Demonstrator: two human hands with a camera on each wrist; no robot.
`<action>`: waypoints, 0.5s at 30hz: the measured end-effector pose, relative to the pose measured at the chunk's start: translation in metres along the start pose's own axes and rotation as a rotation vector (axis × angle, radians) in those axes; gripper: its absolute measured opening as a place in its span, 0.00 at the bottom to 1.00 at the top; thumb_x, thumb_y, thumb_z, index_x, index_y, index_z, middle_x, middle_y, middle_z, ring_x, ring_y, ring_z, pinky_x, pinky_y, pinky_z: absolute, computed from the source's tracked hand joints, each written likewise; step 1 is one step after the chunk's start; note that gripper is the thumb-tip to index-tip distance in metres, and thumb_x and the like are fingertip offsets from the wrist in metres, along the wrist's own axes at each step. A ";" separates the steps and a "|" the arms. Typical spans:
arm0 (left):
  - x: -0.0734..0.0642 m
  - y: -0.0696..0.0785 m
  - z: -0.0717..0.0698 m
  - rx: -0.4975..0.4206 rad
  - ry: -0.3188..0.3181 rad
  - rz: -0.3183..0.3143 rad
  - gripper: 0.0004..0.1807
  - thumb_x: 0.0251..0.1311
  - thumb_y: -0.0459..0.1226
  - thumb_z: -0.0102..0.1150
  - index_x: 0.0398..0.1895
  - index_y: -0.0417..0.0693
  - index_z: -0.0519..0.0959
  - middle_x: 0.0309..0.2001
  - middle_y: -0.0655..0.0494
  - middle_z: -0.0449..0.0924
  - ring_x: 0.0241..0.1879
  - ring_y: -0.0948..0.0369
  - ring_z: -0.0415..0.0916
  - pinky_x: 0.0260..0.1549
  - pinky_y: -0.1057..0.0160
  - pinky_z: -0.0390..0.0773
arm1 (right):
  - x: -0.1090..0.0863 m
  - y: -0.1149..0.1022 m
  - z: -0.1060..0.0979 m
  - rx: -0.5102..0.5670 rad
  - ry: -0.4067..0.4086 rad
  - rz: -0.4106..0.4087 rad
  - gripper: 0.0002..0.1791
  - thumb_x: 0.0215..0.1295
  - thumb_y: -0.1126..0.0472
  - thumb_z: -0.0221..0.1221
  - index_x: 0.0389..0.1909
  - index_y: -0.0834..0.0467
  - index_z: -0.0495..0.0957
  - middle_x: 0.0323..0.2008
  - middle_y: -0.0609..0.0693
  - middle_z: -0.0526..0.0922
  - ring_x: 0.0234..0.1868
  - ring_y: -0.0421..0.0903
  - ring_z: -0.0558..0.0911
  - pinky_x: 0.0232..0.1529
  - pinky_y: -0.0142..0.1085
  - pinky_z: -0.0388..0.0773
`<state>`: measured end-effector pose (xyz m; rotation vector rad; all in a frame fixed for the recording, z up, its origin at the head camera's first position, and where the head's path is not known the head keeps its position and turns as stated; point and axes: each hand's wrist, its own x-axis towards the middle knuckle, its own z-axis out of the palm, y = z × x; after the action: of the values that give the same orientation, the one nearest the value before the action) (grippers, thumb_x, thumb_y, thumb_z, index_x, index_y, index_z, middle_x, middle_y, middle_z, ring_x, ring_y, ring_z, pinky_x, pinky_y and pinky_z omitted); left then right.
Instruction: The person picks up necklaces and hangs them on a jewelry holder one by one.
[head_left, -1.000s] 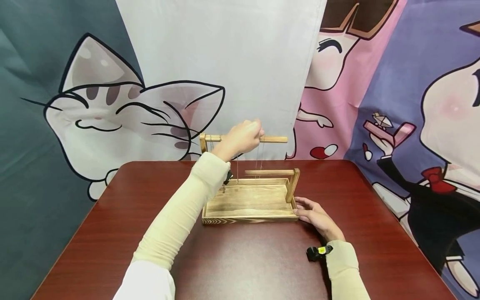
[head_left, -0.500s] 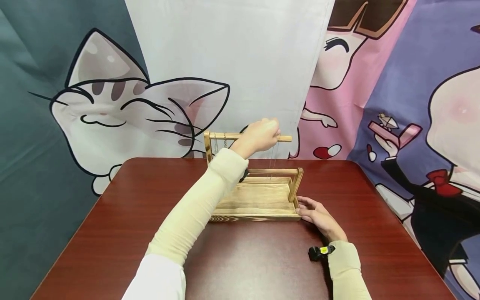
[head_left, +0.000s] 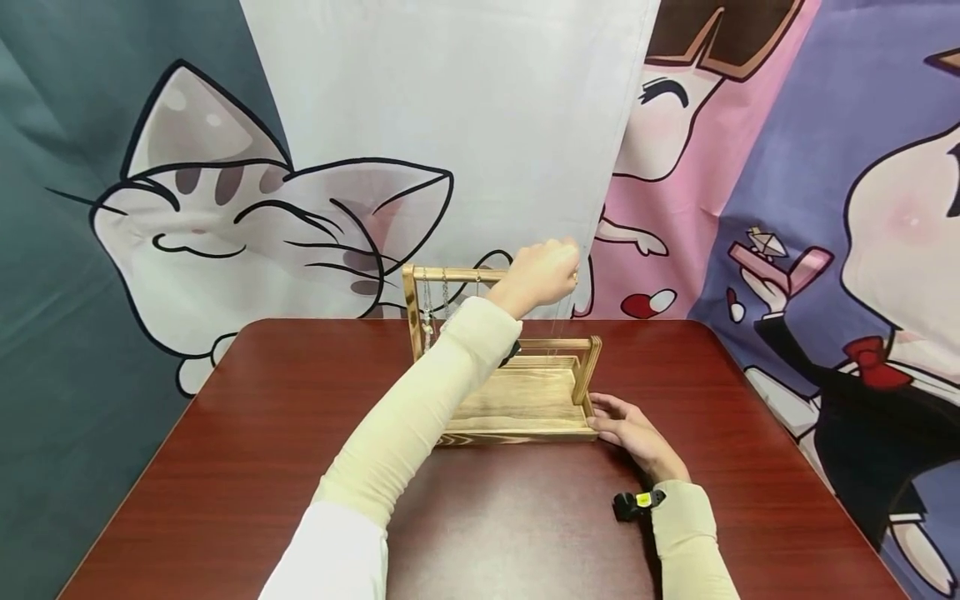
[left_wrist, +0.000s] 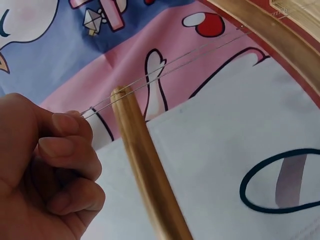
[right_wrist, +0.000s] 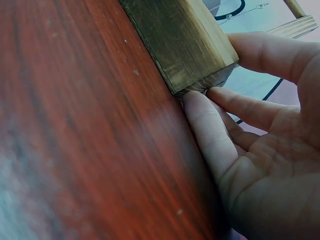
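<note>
A wooden jewellery stand (head_left: 525, 400) sits on a dark red table (head_left: 225, 467); it has a tray base, two posts and two horizontal rods. My left hand (head_left: 543, 271) is raised at the free end of the upper rod (head_left: 457, 273). It pinches a thin necklace chain (left_wrist: 175, 64), which runs past the rod tip (left_wrist: 118, 93) in the left wrist view. Two other necklaces (head_left: 429, 310) hang near the left post. My right hand (head_left: 628, 433) lies on the table, its fingers (right_wrist: 210, 130) pressed against the tray's front right corner (right_wrist: 185, 45).
A lower rod (head_left: 551, 343) juts left from the right post (head_left: 588, 371) above the tray. Cartoon-printed cloth (head_left: 225, 208) hangs close behind the table. Bare tabletop lies in front of the stand and on both sides.
My left hand has slid right along the upper rod with the chain, from mid-rod to the free tip. The right hand has stayed at the tray corner.
</note>
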<state>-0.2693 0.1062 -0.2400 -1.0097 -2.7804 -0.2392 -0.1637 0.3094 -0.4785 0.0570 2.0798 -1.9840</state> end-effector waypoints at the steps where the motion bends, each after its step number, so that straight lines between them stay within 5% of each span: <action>1: 0.001 0.001 0.001 -0.003 0.005 -0.004 0.03 0.61 0.39 0.43 0.33 0.51 0.67 0.31 0.58 0.73 0.34 0.59 0.74 0.35 0.55 0.75 | 0.000 -0.001 0.000 0.004 -0.001 0.001 0.36 0.57 0.66 0.58 0.66 0.64 0.55 0.62 0.65 0.62 0.52 0.45 0.74 0.45 0.32 0.75; 15: 0.013 0.004 0.005 -0.139 0.018 -0.095 0.04 0.59 0.38 0.42 0.29 0.52 0.68 0.31 0.58 0.72 0.31 0.60 0.72 0.29 0.57 0.72 | -0.001 -0.001 0.000 -0.001 -0.017 -0.006 0.35 0.59 0.67 0.56 0.66 0.65 0.53 0.62 0.67 0.60 0.51 0.44 0.74 0.45 0.31 0.75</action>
<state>-0.2773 0.1182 -0.2421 -0.8999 -2.8320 -0.4578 -0.1630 0.3097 -0.4768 0.0331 2.0730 -1.9796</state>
